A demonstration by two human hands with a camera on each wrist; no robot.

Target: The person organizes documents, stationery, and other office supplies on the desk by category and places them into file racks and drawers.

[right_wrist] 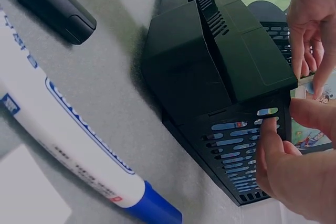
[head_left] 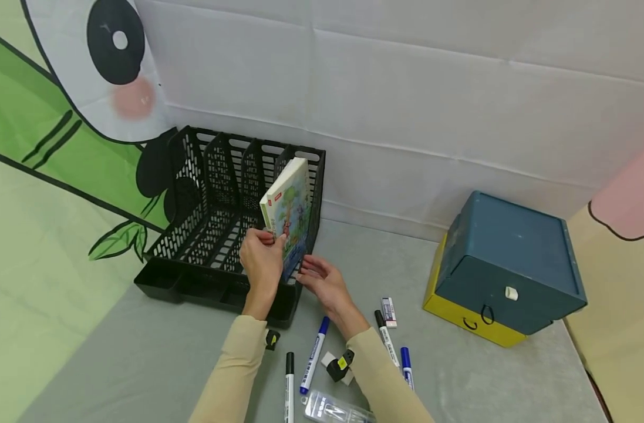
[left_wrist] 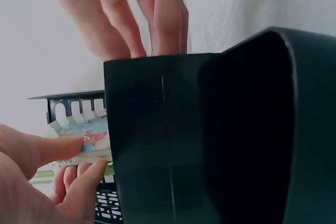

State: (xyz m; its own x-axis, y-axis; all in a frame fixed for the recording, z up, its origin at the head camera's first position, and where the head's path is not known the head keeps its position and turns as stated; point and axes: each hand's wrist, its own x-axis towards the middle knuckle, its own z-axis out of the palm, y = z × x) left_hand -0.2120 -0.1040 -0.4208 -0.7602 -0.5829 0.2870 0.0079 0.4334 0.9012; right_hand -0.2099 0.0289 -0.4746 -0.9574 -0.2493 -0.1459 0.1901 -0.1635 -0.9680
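Note:
A black desk file rack (head_left: 216, 235) with upright dividers and a front tray stands against the backdrop. Thin picture books (head_left: 295, 205) with colourful covers stand tilted in its rightmost slot. My left hand (head_left: 262, 261) pinches the front edge of the books, thumb on the illustrated cover and fingers on the other side. In the left wrist view, the rack's dark front hides part of the books. At the rack's right side wall (right_wrist: 226, 156), my right hand (head_left: 327, 288) holds on, fingers along the slotted outside and thumb over the edge, close to the cover.
Markers (head_left: 314, 355) with blue and black caps, an eraser (head_left: 388, 312) and a clear case (head_left: 334, 408) lie on the grey table near my forearms. A blue box (head_left: 512, 241) sits on a yellow box (head_left: 475, 320) to the right. A printed cloth hangs behind.

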